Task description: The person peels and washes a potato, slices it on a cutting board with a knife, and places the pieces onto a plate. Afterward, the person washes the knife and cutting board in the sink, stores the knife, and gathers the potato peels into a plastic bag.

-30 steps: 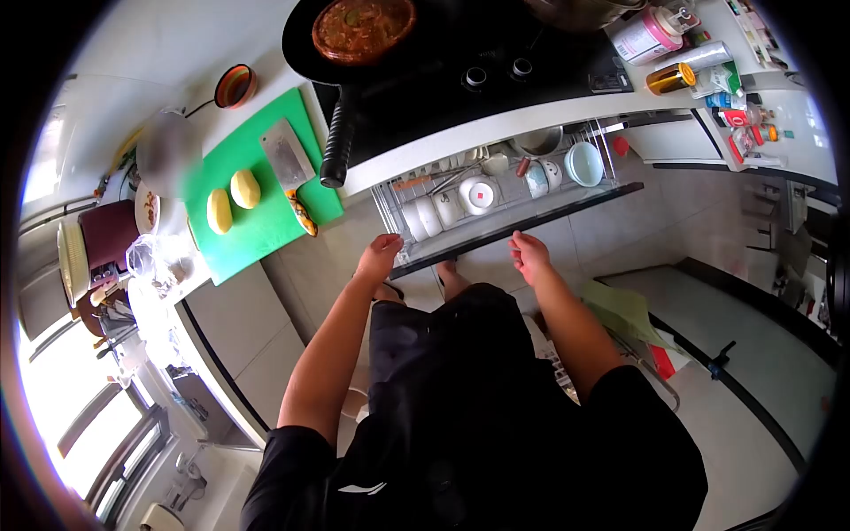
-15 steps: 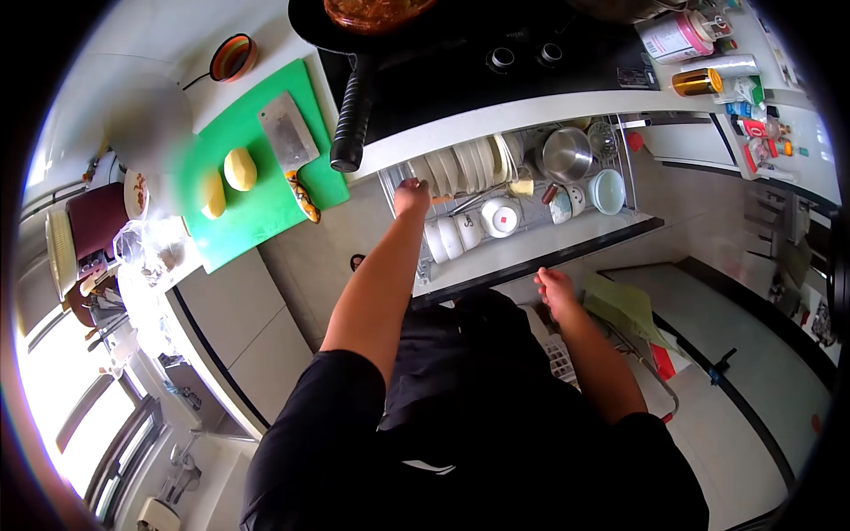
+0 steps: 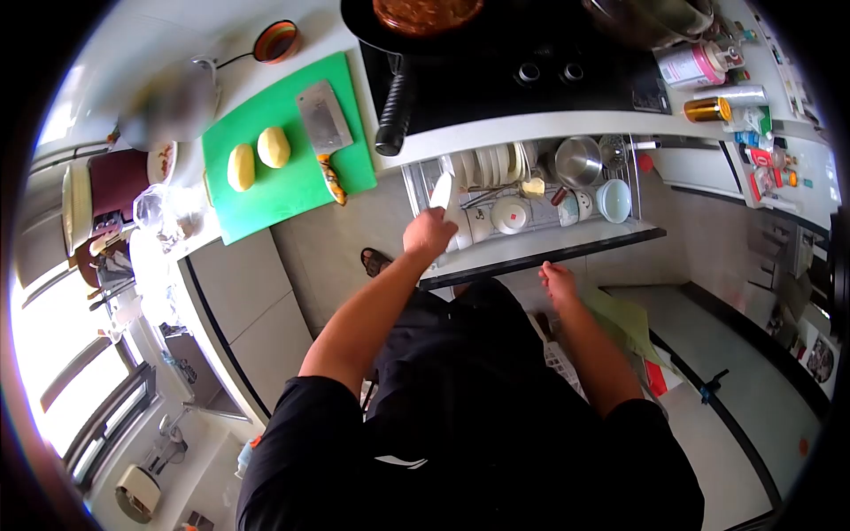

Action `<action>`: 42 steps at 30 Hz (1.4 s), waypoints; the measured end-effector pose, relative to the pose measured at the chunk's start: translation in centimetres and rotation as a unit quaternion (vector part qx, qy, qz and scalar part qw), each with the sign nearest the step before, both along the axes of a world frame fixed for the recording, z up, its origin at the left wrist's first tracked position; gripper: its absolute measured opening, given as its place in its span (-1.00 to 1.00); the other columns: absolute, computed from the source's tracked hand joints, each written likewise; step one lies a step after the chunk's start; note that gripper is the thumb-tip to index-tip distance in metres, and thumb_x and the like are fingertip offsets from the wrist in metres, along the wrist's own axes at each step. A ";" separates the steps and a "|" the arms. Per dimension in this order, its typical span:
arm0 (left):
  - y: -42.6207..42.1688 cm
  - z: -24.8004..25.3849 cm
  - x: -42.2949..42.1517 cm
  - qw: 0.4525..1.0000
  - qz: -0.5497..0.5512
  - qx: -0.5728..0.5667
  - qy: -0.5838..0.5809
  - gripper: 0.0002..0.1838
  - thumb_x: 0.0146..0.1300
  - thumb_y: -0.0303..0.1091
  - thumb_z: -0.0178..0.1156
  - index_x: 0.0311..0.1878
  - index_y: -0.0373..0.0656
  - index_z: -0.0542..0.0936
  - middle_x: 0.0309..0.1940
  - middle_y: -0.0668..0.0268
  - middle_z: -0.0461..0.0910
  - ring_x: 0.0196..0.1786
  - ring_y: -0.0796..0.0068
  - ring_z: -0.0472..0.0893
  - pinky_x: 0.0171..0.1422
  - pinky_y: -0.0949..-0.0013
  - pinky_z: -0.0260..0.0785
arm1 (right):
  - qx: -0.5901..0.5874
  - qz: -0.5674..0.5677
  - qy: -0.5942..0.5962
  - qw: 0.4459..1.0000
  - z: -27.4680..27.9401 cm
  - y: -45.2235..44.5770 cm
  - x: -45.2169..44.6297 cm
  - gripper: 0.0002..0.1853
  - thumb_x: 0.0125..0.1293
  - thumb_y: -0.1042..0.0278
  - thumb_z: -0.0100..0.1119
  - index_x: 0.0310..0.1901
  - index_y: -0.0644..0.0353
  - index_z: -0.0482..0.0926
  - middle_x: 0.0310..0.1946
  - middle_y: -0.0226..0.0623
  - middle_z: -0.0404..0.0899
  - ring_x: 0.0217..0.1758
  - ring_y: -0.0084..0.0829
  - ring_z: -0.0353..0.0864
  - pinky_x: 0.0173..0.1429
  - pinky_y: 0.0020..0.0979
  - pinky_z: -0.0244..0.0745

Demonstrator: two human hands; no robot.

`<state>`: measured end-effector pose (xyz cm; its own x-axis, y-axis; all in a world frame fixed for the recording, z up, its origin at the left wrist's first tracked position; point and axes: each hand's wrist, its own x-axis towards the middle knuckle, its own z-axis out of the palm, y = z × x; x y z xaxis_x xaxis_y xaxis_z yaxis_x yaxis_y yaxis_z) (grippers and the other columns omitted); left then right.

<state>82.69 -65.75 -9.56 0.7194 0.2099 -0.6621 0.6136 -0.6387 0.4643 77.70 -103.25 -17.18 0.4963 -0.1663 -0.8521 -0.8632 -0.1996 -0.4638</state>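
My left hand [image 3: 429, 232] is closed on a white plate [image 3: 443, 189], seen nearly edge-on over the left end of the pulled-out dish drawer [image 3: 567, 237]. White plates [image 3: 489, 165] stand upright in the wire rack behind it. White bowls [image 3: 510, 214] sit in the front row, partly hidden by the hand on the left. My right hand [image 3: 558, 281] hovers just in front of the drawer's dark front edge, its fingers curled in and nothing visible in them. A steel pot [image 3: 577, 161] and a pale blue bowl [image 3: 613, 200] lie in the drawer's right part.
Left of the drawer, a green cutting board [image 3: 266, 199] bears a cleaver [image 3: 324, 117] and two peeled potatoes [image 3: 274, 148]. A frying pan with reddish food [image 3: 427, 12] is on the black cooktop [image 3: 478, 84]; its handle [image 3: 395, 111] juts over the counter edge.
My left hand has drawn back from the rack toward me and now holds a white plate above the drawer. My right hand stays curled near the drawer front. The view has shifted slightly.
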 end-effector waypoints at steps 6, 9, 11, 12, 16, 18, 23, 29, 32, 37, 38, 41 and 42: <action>3.7 9.7 -4.8 0.987 -0.155 0.023 -0.047 -0.73 0.17 -0.15 0.25 -0.16 -0.08 0.69 -0.16 0.13 0.73 -0.06 -0.01 0.71 0.08 -0.03 0.56 | -0.075 0.005 0.040 0.996 2.0 4.6 5.2 -0.60 0.45 -0.18 0.29 -0.13 0.03 0.69 -0.37 -0.55 0.66 -0.53 -0.66 0.42 -0.56 -0.50 0.14; 7.0 13.5 -7.1 0.937 -0.276 0.070 -0.204 -0.83 0.15 -0.23 0.28 -0.23 -0.04 0.67 -0.21 0.29 0.71 -0.12 0.12 0.71 0.02 0.05 0.55 | -0.011 0.054 0.065 0.996 5.3 9.7 7.2 -0.47 0.44 -0.36 0.20 -0.10 0.02 0.69 -0.37 -0.53 0.63 -0.53 -0.64 0.40 -0.54 -0.52 0.10; 9.2 16.4 -8.3 0.881 -0.319 0.124 -0.326 -0.90 0.13 -0.25 0.30 -0.31 0.01 0.62 -0.26 0.43 0.70 -0.11 0.33 0.73 -0.06 0.18 0.53 | 0.202 0.106 0.093 0.969 9.4 14.3 8.3 -0.27 0.45 -0.55 -0.04 -0.05 0.07 0.69 -0.31 -0.41 0.65 -0.55 -0.61 0.38 -0.55 -0.52 0.11; 10.3 18.3 -8.7 0.861 -0.332 0.154 -0.353 -0.91 0.13 -0.28 0.31 -0.29 0.05 0.62 -0.22 0.51 0.70 -0.08 0.48 0.71 -0.05 0.26 0.47 | 0.313 0.118 0.126 0.934 13.4 17.1 9.0 -0.20 0.45 -0.59 -0.11 0.04 0.11 0.66 -0.29 -0.39 0.68 -0.51 -0.59 0.50 -0.53 -0.53 0.19; 14.9 21.3 -11.0 0.829 -0.290 0.188 -0.440 -0.80 0.03 -0.36 0.38 -0.23 0.06 0.68 -0.09 0.57 0.75 0.02 0.48 0.72 0.04 0.22 0.43 | 0.398 0.172 0.025 0.901 21.2 26.5 9.4 -0.25 0.50 -0.49 -0.12 0.10 0.16 0.62 -0.27 -0.36 0.70 -0.44 -0.55 0.63 -0.50 -0.53 0.31; 17.4 21.7 -12.0 0.811 -0.263 0.220 -0.475 -0.80 0.03 -0.35 0.39 -0.22 0.05 0.69 -0.10 0.57 0.75 0.05 0.43 0.72 0.10 0.18 0.43 | 0.454 0.180 -0.023 0.872 19.8 29.7 10.2 -0.41 0.54 -0.25 -0.04 0.10 0.19 0.61 -0.25 -0.34 0.72 -0.39 -0.50 0.70 -0.44 -0.48 0.49; 25.1 21.3 -14.3 0.836 0.001 0.190 -0.514 -0.45 0.06 -0.38 0.28 0.22 -0.03 0.64 0.37 0.12 0.49 0.35 0.11 0.53 0.29 0.04 0.41 | 0.367 0.242 -0.127 0.889 22.9 40.0 9.8 -0.65 0.52 0.15 0.02 0.09 0.22 0.61 -0.24 -0.33 0.71 -0.38 -0.49 0.69 -0.32 -0.40 0.65; 36.8 15.9 -12.1 0.723 0.514 -0.398 -0.235 -0.57 0.44 -0.30 0.05 0.34 -0.14 0.45 0.20 0.13 0.57 0.07 0.25 0.67 0.11 0.15 0.59 | 0.346 0.266 -0.133 0.890 20.8 54.2 9.8 -0.63 0.52 0.13 0.06 0.12 0.24 0.59 -0.21 -0.28 0.71 -0.33 -0.48 0.68 -0.24 -0.41 0.60; 43.4 13.2 -10.6 0.715 0.533 -0.385 -0.237 -0.60 0.46 -0.29 0.04 0.30 -0.16 0.46 0.10 0.18 0.63 -0.05 0.26 0.72 0.02 0.21 0.64 | 0.352 0.186 -0.116 0.910 23.1 60.1 8.5 -0.53 0.54 0.01 0.14 0.23 0.23 0.55 -0.11 -0.25 0.71 -0.29 -0.44 0.72 -0.20 -0.42 0.61; 53.2 7.6 -6.8 0.689 0.587 -0.367 -0.215 -0.70 0.41 -0.35 0.07 0.14 -0.22 0.46 -0.06 0.21 0.57 -0.13 0.19 0.72 -0.07 0.27 0.71 | 0.270 0.142 -0.152 0.940 21.1 61.4 7.8 -0.49 0.52 -0.03 0.21 0.33 0.10 0.53 -0.05 -0.27 0.72 -0.24 -0.46 0.75 -0.17 -0.44 0.62; 54.5 6.3 -5.9 0.692 0.583 -0.369 -0.210 -0.70 0.41 -0.35 0.07 0.14 -0.22 0.46 -0.06 0.21 0.57 -0.13 0.19 0.72 -0.07 0.27 0.71 | 0.246 0.130 -0.152 0.948 20.8 60.8 7.5 -0.53 0.52 -0.02 0.21 0.28 0.11 0.56 -0.09 -0.29 0.72 -0.25 -0.48 0.73 -0.18 -0.45 0.60; 56.8 3.9 -4.8 0.656 0.630 -0.370 -0.190 -0.72 0.40 -0.38 0.08 0.13 -0.24 0.46 -0.07 0.19 0.54 -0.15 0.15 0.71 -0.10 0.27 0.73 | 0.165 0.118 -0.155 0.967 20.0 58.7 6.3 -0.60 0.53 0.02 0.21 0.18 0.13 0.62 -0.15 -0.32 0.72 -0.27 -0.51 0.70 -0.19 -0.47 0.58; 57.2 3.4 -4.8 0.648 0.635 -0.374 -0.193 -0.73 0.41 -0.39 0.08 0.12 -0.25 0.45 -0.03 0.17 0.52 -0.15 0.13 0.71 -0.08 0.23 0.74 | 0.113 0.126 -0.158 0.973 19.6 58.3 6.1 -0.65 0.53 0.06 0.22 0.13 0.14 0.64 -0.18 -0.34 0.71 -0.28 -0.53 0.68 -0.19 -0.48 0.56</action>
<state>77.87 -8.58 -6.14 0.4242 0.5183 -0.7426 0.1702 0.7598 0.6275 83.81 -44.92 2.46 0.7398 0.1695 -0.6511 -0.6072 -0.2486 -0.7547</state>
